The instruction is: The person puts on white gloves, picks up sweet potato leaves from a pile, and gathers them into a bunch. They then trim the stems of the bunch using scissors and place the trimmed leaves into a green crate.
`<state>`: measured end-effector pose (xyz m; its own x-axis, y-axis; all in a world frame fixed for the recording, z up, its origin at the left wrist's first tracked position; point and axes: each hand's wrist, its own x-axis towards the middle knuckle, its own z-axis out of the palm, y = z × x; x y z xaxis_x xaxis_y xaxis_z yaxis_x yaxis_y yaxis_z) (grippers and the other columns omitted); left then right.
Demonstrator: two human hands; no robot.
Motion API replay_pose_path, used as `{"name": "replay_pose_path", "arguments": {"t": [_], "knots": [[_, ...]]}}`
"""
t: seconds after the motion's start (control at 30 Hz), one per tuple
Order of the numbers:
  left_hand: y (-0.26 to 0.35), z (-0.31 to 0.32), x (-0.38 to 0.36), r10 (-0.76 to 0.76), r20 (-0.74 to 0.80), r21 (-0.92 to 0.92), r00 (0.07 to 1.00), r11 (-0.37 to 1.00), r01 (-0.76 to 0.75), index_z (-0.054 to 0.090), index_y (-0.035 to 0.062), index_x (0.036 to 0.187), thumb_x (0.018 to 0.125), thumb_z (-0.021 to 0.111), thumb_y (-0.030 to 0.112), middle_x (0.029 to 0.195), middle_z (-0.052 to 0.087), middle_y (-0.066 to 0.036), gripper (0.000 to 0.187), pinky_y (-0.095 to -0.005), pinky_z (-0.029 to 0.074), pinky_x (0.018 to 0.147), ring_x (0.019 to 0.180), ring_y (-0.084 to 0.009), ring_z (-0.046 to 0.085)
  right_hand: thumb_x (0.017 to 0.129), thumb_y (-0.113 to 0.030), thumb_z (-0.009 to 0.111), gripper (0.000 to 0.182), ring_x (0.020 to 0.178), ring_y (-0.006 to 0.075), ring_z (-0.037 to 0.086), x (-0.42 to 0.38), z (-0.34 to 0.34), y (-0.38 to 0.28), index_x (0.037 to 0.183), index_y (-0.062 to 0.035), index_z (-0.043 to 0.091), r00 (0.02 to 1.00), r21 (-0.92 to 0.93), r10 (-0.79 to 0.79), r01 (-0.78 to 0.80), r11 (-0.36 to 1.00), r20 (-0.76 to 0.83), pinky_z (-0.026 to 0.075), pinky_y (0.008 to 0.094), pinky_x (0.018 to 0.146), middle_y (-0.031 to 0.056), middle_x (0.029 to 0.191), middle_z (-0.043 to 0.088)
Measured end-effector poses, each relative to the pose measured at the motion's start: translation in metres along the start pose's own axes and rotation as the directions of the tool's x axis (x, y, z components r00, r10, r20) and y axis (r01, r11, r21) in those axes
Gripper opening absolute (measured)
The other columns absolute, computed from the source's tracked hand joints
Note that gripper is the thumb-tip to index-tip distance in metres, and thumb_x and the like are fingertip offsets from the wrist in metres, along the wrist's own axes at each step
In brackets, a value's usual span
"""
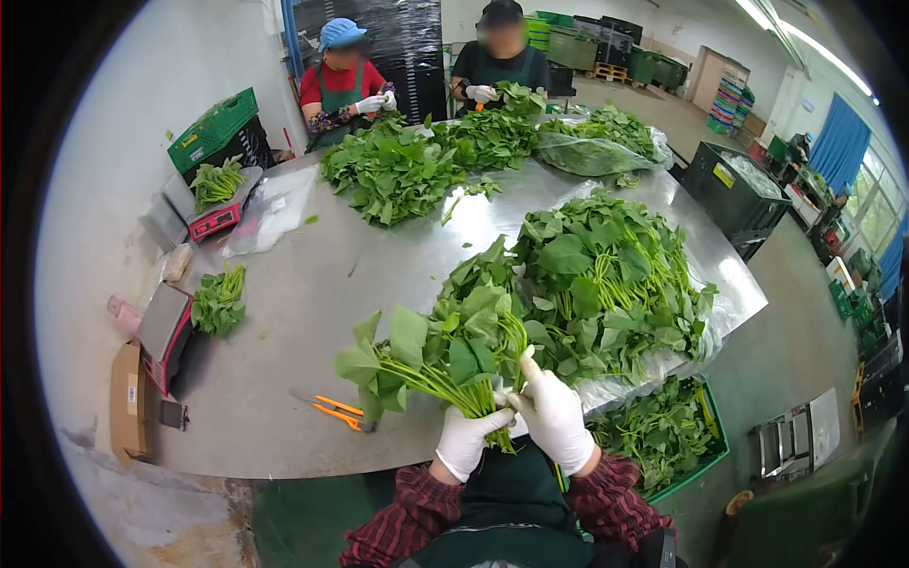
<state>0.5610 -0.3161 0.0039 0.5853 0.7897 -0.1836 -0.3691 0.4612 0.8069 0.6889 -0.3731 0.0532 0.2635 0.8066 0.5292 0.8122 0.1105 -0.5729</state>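
Observation:
My left hand (466,441), in a white glove, is wrapped round the stems of a bunch of leafy greens (426,379) at the table's near edge. The leaves fan out to the left and away from me. My gloved right hand (557,417) is closed at the right side of the bunch, thumb and finger pinching a green stem (516,336). Just beyond, a big heap of leafy greens (615,275) lies on clear plastic. Orange-handled scissors (339,413) rest on the table to the left of my hands.
The metal table (303,350) spreads ahead. Two scales, a red one (216,220) and another (169,331), stand left. A green crate (663,445) of greens sits below right. Two co-workers (346,85) handle greens across the table, beside another heap (398,170).

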Motion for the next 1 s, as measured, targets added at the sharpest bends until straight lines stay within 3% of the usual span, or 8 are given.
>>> {"name": "replay_pose_path", "arguments": {"t": [0.17,0.37,0.6,0.63,0.67,0.77,0.87,1.0], "knots": [[0.009,0.001,-0.006,0.002,-0.038,0.039,0.999,0.999,0.000,0.059,-0.0004,0.092,0.074,0.066,-0.007,0.086,0.063,-0.007,0.021,-0.0299,0.052,0.070,0.075,-0.0172,0.062,0.076,-0.010,0.066,0.027,0.059,0.0265,0.053,-0.009,0.021,0.015,0.101,-0.0027,0.056,0.980,-0.075,-0.192,0.188,0.979,-0.046,0.041,0.0362,0.052,0.0094,0.068,0.051],[-0.002,0.002,-0.001,0.040,0.000,-0.086,0.999,0.995,-0.040,0.058,0.0002,0.092,0.072,0.066,-0.009,0.087,0.062,-0.007,0.022,-0.0301,0.051,0.070,0.076,-0.0174,0.061,0.076,-0.010,0.066,0.015,0.060,0.0282,0.054,-0.009,0.019,0.014,0.088,-0.0051,0.058,0.999,0.056,-0.023,0.025,0.998,-0.027,0.042,0.0376,0.055,0.0093,0.068,0.051],[-0.001,0.000,-0.002,0.060,0.060,0.005,0.996,0.998,-0.061,0.057,0.0006,0.093,0.078,0.063,-0.003,0.087,0.062,-0.008,0.017,-0.0291,0.049,0.070,0.074,-0.0172,0.060,0.078,-0.011,0.064,0.012,0.058,0.0257,0.057,-0.008,0.013,0.012,0.087,-0.0047,0.057,0.993,0.016,-0.118,0.118,0.993,0.007,0.045,0.0344,0.055,0.0092,0.068,0.055],[0.000,-0.002,-0.001,0.059,0.060,0.006,0.996,0.998,-0.060,0.057,0.0006,0.093,0.078,0.063,-0.003,0.087,0.062,-0.008,0.017,-0.0291,0.049,0.070,0.074,-0.0172,0.060,0.079,-0.009,0.063,0.012,0.057,0.0238,0.057,-0.011,0.002,0.006,0.088,-0.0040,0.057,0.939,0.238,0.057,-0.144,0.960,0.339,0.045,0.0324,0.054,0.0098,0.070,0.057],[0.005,-0.004,0.002,0.008,0.029,-0.098,1.000,0.995,-0.006,0.056,0.0008,0.096,0.079,0.062,-0.002,0.087,0.061,-0.008,0.018,-0.0296,0.048,0.070,0.074,-0.0174,0.058,0.080,-0.008,0.062,0.012,0.056,0.0220,0.058,-0.012,-0.009,-0.001,0.090,-0.0033,0.057,0.744,0.344,0.127,-0.445,0.827,0.656,0.046,0.0304,0.053,0.0104,0.072,0.059],[0.015,-0.012,0.008,0.039,0.021,-0.248,0.999,0.968,-0.033,0.054,0.0019,0.102,0.081,0.061,-0.001,0.087,0.059,-0.008,0.022,-0.0315,0.046,0.073,0.077,-0.0191,0.056,0.084,-0.004,0.055,0.004,0.059,0.0142,0.059,-0.011,-0.037,-0.002,0.084,-0.0005,0.054,0.721,0.374,0.444,-0.671,0.640,0.532,0.046,0.0279,0.054,0.0091,0.076,0.062],[0.014,-0.020,0.013,0.034,0.024,-0.289,0.999,0.957,-0.025,0.054,0.0019,0.102,0.081,0.062,0.000,0.086,0.059,-0.007,0.023,-0.0324,0.046,0.075,0.077,-0.0195,0.056,0.084,-0.008,0.060,0.019,0.056,0.0119,0.060,-0.016,-0.027,0.055,0.099,0.0028,0.057,0.978,-0.162,0.203,-0.208,0.965,-0.048,0.048,0.0253,0.053,0.0108,0.078,0.062],[0.006,-0.019,0.015,0.015,0.048,-0.290,0.999,0.957,0.000,0.054,0.0010,0.106,0.080,0.061,-0.004,0.094,0.059,-0.006,0.028,-0.0315,0.046,0.079,0.084,-0.0182,0.057,0.080,-0.012,0.066,0.029,0.065,0.0160,0.062,-0.022,-0.013,0.024,0.105,0.0015,0.058,0.929,0.134,0.217,-0.266,0.955,0.300,0.049,0.0276,0.061,0.0123,0.079,0.061]]}}
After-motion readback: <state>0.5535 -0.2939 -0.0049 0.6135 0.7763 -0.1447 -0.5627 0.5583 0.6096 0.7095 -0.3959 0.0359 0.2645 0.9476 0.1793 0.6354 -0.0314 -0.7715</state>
